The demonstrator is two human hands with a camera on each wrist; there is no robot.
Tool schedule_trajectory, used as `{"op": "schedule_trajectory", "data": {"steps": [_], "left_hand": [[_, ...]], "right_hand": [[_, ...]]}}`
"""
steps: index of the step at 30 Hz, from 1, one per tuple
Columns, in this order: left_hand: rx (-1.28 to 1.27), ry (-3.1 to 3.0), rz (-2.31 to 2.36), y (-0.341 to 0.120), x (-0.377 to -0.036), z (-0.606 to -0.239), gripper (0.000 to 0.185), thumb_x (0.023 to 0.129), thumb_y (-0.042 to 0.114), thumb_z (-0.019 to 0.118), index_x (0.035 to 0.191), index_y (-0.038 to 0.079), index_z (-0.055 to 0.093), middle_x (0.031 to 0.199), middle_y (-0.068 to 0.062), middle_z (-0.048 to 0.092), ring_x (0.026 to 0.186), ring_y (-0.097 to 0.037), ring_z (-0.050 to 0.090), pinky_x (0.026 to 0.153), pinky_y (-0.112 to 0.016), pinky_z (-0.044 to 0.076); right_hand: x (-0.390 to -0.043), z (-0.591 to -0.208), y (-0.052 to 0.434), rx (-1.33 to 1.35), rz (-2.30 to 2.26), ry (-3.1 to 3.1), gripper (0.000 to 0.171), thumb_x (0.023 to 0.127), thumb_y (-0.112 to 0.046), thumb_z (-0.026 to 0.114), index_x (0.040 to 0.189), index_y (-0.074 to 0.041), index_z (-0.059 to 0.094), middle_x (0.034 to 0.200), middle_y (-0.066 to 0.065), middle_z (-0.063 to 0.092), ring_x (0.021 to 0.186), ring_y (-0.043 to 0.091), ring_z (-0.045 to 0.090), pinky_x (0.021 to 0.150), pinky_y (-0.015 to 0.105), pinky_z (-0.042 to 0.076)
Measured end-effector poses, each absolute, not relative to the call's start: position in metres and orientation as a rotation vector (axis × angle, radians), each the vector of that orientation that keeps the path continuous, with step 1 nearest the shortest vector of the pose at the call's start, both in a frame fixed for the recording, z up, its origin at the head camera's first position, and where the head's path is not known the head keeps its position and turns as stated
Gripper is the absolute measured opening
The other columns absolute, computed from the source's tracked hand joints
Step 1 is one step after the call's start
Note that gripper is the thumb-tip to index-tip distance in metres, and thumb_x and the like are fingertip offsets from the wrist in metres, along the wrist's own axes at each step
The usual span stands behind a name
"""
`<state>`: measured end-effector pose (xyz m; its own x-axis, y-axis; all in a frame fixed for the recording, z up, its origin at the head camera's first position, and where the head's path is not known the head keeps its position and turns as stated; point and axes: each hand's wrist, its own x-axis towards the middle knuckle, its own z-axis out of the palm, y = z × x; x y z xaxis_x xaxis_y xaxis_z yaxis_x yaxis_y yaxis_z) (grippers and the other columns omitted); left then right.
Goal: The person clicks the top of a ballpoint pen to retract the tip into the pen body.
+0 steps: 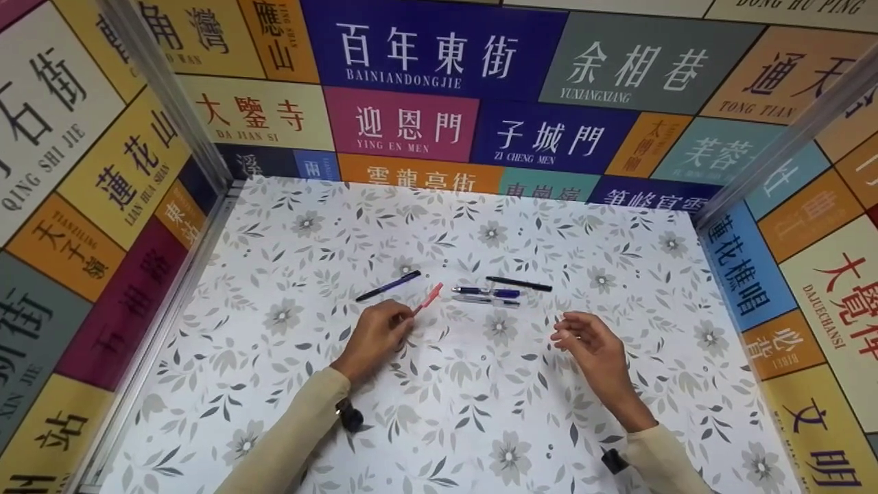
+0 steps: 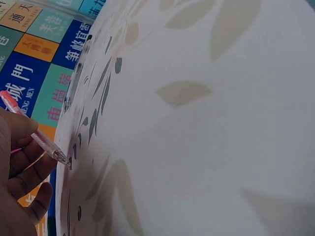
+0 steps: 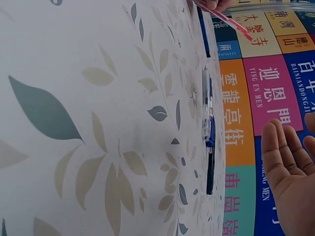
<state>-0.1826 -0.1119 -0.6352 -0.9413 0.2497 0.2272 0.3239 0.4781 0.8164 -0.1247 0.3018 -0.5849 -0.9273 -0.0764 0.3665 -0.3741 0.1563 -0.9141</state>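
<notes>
My left hand (image 1: 398, 321) pinches a pink pen (image 1: 430, 297) with its capped end pointing up and away from me. In the left wrist view the pink pen (image 2: 33, 134) has its tip down at the flowered tablecloth (image 2: 197, 147). My right hand (image 1: 568, 333) hovers above the cloth with relaxed fingers and holds nothing; its bare palm (image 3: 288, 177) shows in the right wrist view. Between and beyond the hands lie a blue pen (image 1: 487, 292), a clear pen (image 1: 480, 300) touching it, and a black pen (image 1: 519, 283). A dark blue pen (image 1: 389, 285) lies left of the pink one.
The table (image 1: 480, 398) has a white cloth with grey leaves and flowers. Walls covered in coloured signs with Chinese characters (image 1: 411, 123) close it in at the left, back and right. Metal posts (image 1: 171, 96) stand at the two back corners.
</notes>
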Motion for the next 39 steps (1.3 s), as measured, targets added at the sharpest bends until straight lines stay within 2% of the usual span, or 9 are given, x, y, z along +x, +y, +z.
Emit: {"op": "schedule_trajectory", "data": {"steps": [5, 11, 14, 21, 25, 33, 39], "left_hand": [[-0.524, -2.635, -1.408, -0.115, -0.186, -0.64, 0.01, 0.1, 0.009, 0.081, 0.109, 0.005, 0.081, 0.097, 0.0, 0.073, 0.09, -0.016, 0.067, 0.083, -0.037, 0.057], [-0.532, -2.649, -1.283, -0.119, -0.189, -0.648, 0.008, 0.099, 0.013, 0.084, 0.105, 0.009, 0.081, 0.1, -0.002, 0.073, 0.098, -0.021, 0.067, 0.093, -0.043, 0.055], [-0.534, -2.648, -1.24, -0.121, -0.191, -0.649, 0.006, 0.099, 0.014, 0.084, 0.103, 0.01, 0.082, 0.1, -0.003, 0.073, 0.1, -0.023, 0.067, 0.095, -0.044, 0.054], [-0.585, -2.623, -1.106, -0.124, -0.196, -0.651, 0.005, 0.098, 0.012, 0.084, 0.099, 0.008, 0.081, 0.097, -0.004, 0.075, 0.096, -0.024, 0.067, 0.09, -0.044, 0.055], [-0.605, -2.623, -1.015, -0.127, -0.197, -0.653, 0.004, 0.097, 0.011, 0.084, 0.098, 0.008, 0.081, 0.097, -0.004, 0.075, 0.094, -0.025, 0.067, 0.088, -0.045, 0.055], [-0.568, -2.657, -0.985, -0.133, -0.2, -0.655, 0.005, 0.099, 0.012, 0.081, 0.103, 0.009, 0.082, 0.101, -0.006, 0.075, 0.099, -0.027, 0.066, 0.094, -0.049, 0.053], [-0.577, -2.601, -0.965, -0.137, -0.205, -0.659, 0.006, 0.097, 0.008, 0.082, 0.101, 0.005, 0.081, 0.097, -0.008, 0.074, 0.096, -0.03, 0.065, 0.089, -0.05, 0.052]], "right_hand": [[-0.125, -0.585, 0.302, 0.414, 1.871, -2.186, 0.031, 0.103, 0.011, 0.068, 0.134, 0.011, 0.065, 0.113, 0.037, 0.067, 0.098, 0.023, 0.076, 0.083, 0.03, 0.064], [-0.125, -0.587, 0.303, 0.422, 1.863, -2.189, 0.032, 0.103, 0.011, 0.068, 0.134, 0.017, 0.062, 0.113, 0.037, 0.068, 0.097, 0.022, 0.077, 0.083, 0.029, 0.063], [-0.124, -0.587, 0.303, 0.449, 1.854, -2.182, 0.031, 0.103, 0.012, 0.067, 0.134, 0.016, 0.063, 0.112, 0.037, 0.067, 0.097, 0.023, 0.076, 0.083, 0.029, 0.063], [-0.123, -0.59, 0.305, 0.464, 1.799, -2.208, 0.032, 0.104, 0.012, 0.066, 0.136, 0.009, 0.066, 0.113, 0.034, 0.069, 0.098, 0.024, 0.076, 0.082, 0.028, 0.063], [-0.123, -0.591, 0.307, 0.445, 1.829, -2.196, 0.032, 0.104, 0.012, 0.066, 0.135, 0.01, 0.066, 0.112, 0.036, 0.068, 0.097, 0.024, 0.076, 0.082, 0.029, 0.063], [-0.122, -0.592, 0.31, 0.464, 1.875, -2.167, 0.032, 0.104, 0.014, 0.064, 0.136, 0.013, 0.064, 0.112, 0.039, 0.065, 0.098, 0.023, 0.076, 0.083, 0.031, 0.063], [-0.122, -0.595, 0.314, 0.458, 1.904, -2.148, 0.032, 0.104, 0.014, 0.065, 0.136, 0.014, 0.063, 0.112, 0.039, 0.065, 0.099, 0.024, 0.077, 0.084, 0.031, 0.063]]}}
